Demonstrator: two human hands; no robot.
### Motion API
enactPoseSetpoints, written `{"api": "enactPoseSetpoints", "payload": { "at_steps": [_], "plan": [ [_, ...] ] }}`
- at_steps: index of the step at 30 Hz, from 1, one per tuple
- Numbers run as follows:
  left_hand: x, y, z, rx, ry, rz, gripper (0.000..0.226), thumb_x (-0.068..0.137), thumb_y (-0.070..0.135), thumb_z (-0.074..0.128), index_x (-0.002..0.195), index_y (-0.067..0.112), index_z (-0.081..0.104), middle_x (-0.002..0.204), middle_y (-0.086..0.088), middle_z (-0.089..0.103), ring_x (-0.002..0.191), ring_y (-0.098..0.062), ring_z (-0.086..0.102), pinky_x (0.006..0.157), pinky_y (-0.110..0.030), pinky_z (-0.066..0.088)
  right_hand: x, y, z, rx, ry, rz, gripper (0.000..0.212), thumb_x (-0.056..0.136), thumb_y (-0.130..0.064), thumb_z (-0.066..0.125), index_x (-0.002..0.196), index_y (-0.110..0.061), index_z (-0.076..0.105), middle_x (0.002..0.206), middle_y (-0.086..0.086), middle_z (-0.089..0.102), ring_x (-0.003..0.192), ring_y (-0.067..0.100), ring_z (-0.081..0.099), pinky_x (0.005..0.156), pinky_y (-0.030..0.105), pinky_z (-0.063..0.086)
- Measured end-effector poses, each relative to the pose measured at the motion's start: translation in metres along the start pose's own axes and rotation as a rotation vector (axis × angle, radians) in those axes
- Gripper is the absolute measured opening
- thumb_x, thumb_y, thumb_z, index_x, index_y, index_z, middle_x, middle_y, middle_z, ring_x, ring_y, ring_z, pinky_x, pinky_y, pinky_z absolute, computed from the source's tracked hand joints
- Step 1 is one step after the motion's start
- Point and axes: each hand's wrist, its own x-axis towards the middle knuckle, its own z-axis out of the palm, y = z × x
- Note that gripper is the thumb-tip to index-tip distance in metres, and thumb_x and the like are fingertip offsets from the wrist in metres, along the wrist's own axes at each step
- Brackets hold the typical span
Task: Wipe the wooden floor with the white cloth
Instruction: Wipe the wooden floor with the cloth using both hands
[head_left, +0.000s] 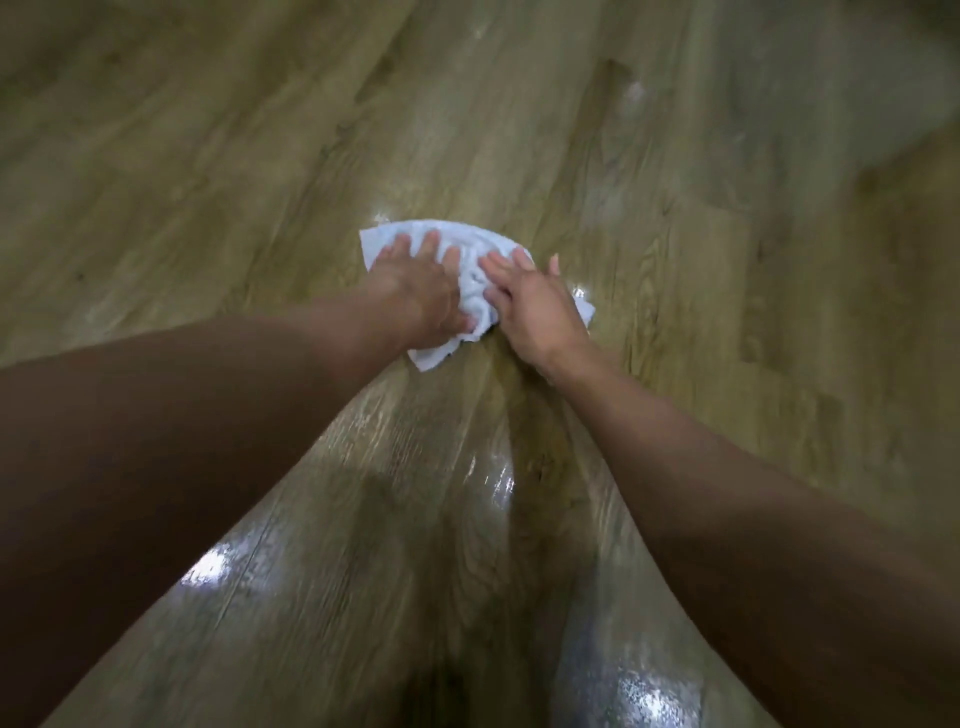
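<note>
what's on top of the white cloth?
Both hands press flat on the white cloth: left hand and right hand, fingers spread. The wooden floor beneath the cloth is covered, so unseen.

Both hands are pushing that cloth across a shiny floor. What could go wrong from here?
The floor near the person gleams as if wet, so a knee or foot might slip there. The cloth is bunched between the left hand and right hand, so it may wipe only a narrow strip. The right hand's outer fingers reach past the cloth, possibly smearing the boards.
</note>
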Motion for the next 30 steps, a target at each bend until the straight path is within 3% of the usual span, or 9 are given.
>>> {"api": "enactPoseSetpoints", "payload": {
  "at_steps": [4,8,11,16,21,24,30],
  "plan": [
    [-0.008,0.018,0.004,0.161,0.028,0.148,0.073,0.099,0.054,0.021,0.152,0.011,-0.004,0.158,-0.024,-0.009,0.144,-0.045,-0.008,0.116,-0.057,0.007,-0.04,0.006,0.003,0.002,0.086,-0.011,0.037,0.099,-0.014,0.042,0.135,-0.01,0.05,0.143,0.008,0.048,0.141,0.03,0.029,0.116,0.041,0.01],
    [-0.028,0.035,0.019,0.036,0.066,0.226,0.087,0.095,0.059,0.024,0.15,0.0,-0.008,0.157,-0.025,-0.009,0.143,-0.048,-0.006,0.117,-0.057,0.007,-0.093,0.015,0.013,0.036,0.103,0.016,0.041,0.099,-0.012,0.041,0.139,-0.01,0.045,0.146,0.005,0.045,0.142,0.024,0.028,0.117,0.032,0.009],
    [-0.017,0.034,0.008,0.118,0.087,0.264,0.094,0.091,0.067,0.018,0.149,-0.002,-0.011,0.158,-0.022,-0.011,0.144,-0.043,-0.012,0.118,-0.054,0.001,-0.075,0.022,0.005,0.036,0.07,0.028,0.04,0.101,-0.013,0.039,0.141,-0.012,0.043,0.148,0.005,0.04,0.144,0.022,0.024,0.117,0.027,0.006],
    [0.006,0.037,-0.011,0.056,-0.007,0.116,0.098,0.089,0.072,0.022,0.149,0.005,-0.016,0.158,-0.018,-0.015,0.145,-0.04,-0.013,0.119,-0.051,-0.002,-0.029,0.024,-0.01,0.004,0.015,0.07,0.045,0.101,-0.015,0.034,0.146,-0.016,0.036,0.155,0.003,0.03,0.146,0.023,0.015,0.119,0.033,0.007],
    [-0.028,0.05,0.025,0.032,0.145,0.285,0.094,0.089,0.07,0.021,0.15,0.007,-0.013,0.157,-0.023,-0.014,0.142,-0.048,-0.011,0.118,-0.052,-0.002,-0.092,0.027,-0.002,0.091,0.077,0.064,0.044,0.1,-0.016,0.039,0.145,-0.014,0.037,0.152,0.003,0.034,0.145,0.023,0.02,0.119,0.034,0.01],
    [-0.041,0.056,0.034,-0.009,0.165,0.339,0.094,0.088,0.07,0.024,0.152,0.009,-0.01,0.158,-0.021,-0.015,0.143,-0.046,-0.013,0.118,-0.049,-0.004,-0.126,0.04,-0.003,-0.068,-0.005,0.016,0.047,0.101,-0.013,0.036,0.147,-0.015,0.031,0.155,0.002,0.03,0.146,0.022,0.018,0.119,0.034,0.013],
    [-0.001,0.072,-0.011,-0.078,0.028,0.18,0.103,0.086,0.073,0.031,0.151,0.006,-0.012,0.158,-0.017,-0.016,0.145,-0.04,-0.014,0.119,-0.047,-0.003,-0.059,0.06,-0.037,-0.185,-0.118,0.057,0.046,0.092,-0.01,0.039,0.137,-0.012,0.037,0.144,0.009,0.039,0.136,0.027,0.032,0.105,0.04,0.035]
  ]
}}
